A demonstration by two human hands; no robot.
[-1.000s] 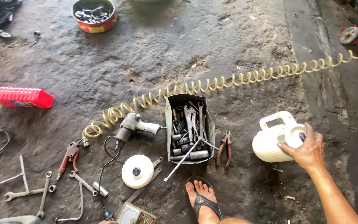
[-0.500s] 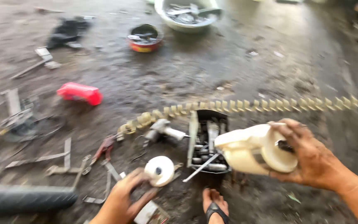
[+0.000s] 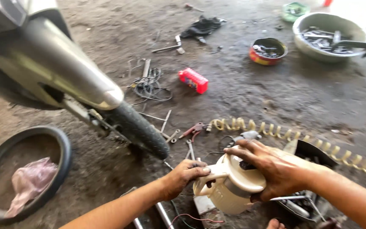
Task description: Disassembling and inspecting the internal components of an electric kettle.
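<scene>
The fingers [image 3: 257, 154] of the right hand [image 3: 272, 169] were spread and pressed down over the round top of a cream-white plastic jug-shaped canister [image 3: 229, 186], gripping its lid; the fingers [image 3: 193, 171] of the left hand [image 3: 183, 178] were curled closed around the canister's side handle. The canister was held just above the stained concrete floor [image 3: 250, 93], tilted a little, and its lid looked seated on it, so opening or emptying it seemed not yet done. Just right of the canister lay an open dark metal toolbox [image 3: 314, 154], partly hidden by the right wrist. Just beyond the canister a yellow coiled air hose [image 3: 276, 129] ran off to the right. Left of the canister stood a black motorcycle tyre [image 3: 138, 127] under a long silver exhaust pipe [image 3: 60, 70]. Well beyond the canister lay a small red ribbed plastic case [image 3: 193, 80] and a red-rimmed round tin of parts [image 3: 267, 51].
</scene>
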